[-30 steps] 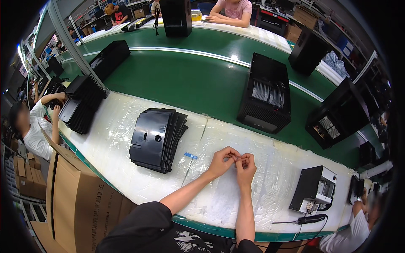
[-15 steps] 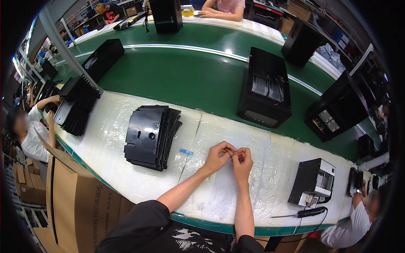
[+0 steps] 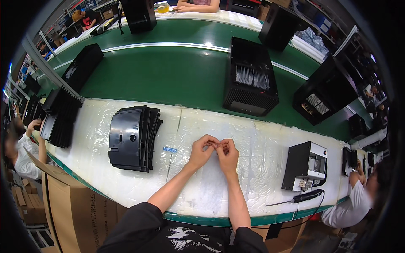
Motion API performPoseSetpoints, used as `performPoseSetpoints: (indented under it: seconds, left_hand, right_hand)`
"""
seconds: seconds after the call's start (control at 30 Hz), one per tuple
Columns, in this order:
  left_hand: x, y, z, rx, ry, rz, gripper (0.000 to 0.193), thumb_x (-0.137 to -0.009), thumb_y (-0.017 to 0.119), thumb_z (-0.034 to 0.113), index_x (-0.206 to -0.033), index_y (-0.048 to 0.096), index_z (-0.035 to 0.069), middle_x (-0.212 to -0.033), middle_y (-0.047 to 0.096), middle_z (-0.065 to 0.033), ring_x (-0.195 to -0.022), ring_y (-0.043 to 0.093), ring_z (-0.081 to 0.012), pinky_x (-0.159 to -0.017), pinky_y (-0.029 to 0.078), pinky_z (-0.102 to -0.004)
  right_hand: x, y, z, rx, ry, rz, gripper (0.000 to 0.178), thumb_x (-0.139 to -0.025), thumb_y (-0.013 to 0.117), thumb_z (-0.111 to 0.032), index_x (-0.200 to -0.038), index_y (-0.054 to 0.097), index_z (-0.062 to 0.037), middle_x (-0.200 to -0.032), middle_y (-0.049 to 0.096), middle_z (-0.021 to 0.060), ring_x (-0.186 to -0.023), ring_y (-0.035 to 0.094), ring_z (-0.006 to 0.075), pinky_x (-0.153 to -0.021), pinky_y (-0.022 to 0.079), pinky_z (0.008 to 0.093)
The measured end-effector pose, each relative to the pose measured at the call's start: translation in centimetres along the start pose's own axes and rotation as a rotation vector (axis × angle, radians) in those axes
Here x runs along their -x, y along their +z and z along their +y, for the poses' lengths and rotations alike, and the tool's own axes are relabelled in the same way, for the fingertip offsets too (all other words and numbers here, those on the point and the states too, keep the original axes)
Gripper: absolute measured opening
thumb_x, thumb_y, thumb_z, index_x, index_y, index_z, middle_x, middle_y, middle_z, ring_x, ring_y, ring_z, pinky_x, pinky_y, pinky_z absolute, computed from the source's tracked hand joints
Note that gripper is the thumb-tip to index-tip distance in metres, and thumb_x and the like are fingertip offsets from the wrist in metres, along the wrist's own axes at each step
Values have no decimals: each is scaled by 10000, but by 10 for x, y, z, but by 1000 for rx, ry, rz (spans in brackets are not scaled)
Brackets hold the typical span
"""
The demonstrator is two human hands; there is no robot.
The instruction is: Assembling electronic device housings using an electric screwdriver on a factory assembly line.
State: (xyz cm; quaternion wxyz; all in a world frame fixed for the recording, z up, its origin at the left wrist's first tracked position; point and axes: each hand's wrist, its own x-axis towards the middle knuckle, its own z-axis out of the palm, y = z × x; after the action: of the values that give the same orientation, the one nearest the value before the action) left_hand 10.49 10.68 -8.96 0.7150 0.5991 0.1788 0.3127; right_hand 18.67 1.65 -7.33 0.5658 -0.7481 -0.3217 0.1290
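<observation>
Above the plastic-covered white bench (image 3: 253, 168), my left hand (image 3: 202, 151) and my right hand (image 3: 228, 154) meet fingertip to fingertip. Both are closed in a pinch, and whatever lies between the fingers is too small to make out. To their left stands a stack of black plastic panels (image 3: 131, 138), the front one having a round hole and a slot. A small strip of blue tape (image 3: 170, 149) is stuck on the bench between the stack and my left hand.
At right sit a black-and-white boxy device (image 3: 305, 165) and a corded black electric screwdriver (image 3: 308, 195). A green conveyor (image 3: 160, 76) beyond carries black cases (image 3: 252, 76). More black panels (image 3: 63, 118) lie far left, near a co-worker; another co-worker (image 3: 350, 202) is at right. A cardboard box (image 3: 80, 206) stands below.
The whole view has shifted, so bench and conveyor things appear farther left. My hands stay pinched together at about the same place over the bench.
</observation>
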Motion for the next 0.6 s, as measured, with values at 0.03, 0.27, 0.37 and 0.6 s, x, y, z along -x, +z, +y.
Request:
performPoseSetpoints:
  seconds: [0.03, 0.27, 0.37, 0.6]
  left_hand:
    - [1, -2, 1, -1, 6, 2, 187, -789, 480, -104, -928, 579, -27, -898, 623, -70, -831, 577, -108, -788, 475, -246]
    - [1, -2, 4, -2, 53, 14, 189, -788, 478, -111, -929, 572, -27, -906, 607, -71, -852, 578, -115, -792, 470, -247]
    - [1, -2, 7, 53, 32, 30, 198, -783, 476, -114, -935, 571, -28, -914, 603, -69, -866, 580, -120, -801, 466, -251]
    - [-1, -6, 4, 209, -54, 23, 199, -781, 470, -102, -941, 567, -36, -907, 615, -84, -863, 592, -135, -807, 469, -259]
  right_hand:
    - [1, 1, -1, 1, 3, 3, 83, -828, 596, -43, -888, 545, -16, -710, 608, 25, -630, 544, 64, -567, 429, 205]
    - [2, 2, -3, -20, 21, 14, 107, -818, 627, -95, -894, 596, -27, -719, 638, 49, -610, 572, 96, -569, 457, 239]
    - [3, 1, -5, -24, 19, 0, 111, -819, 627, -97, -900, 613, -23, -715, 645, 53, -596, 569, 92, -559, 454, 236]
    - [2, -1, -9, -21, 34, 3, 89, -834, 617, -97, -867, 625, -14, -686, 641, 58, -570, 560, 86, -546, 447, 229]
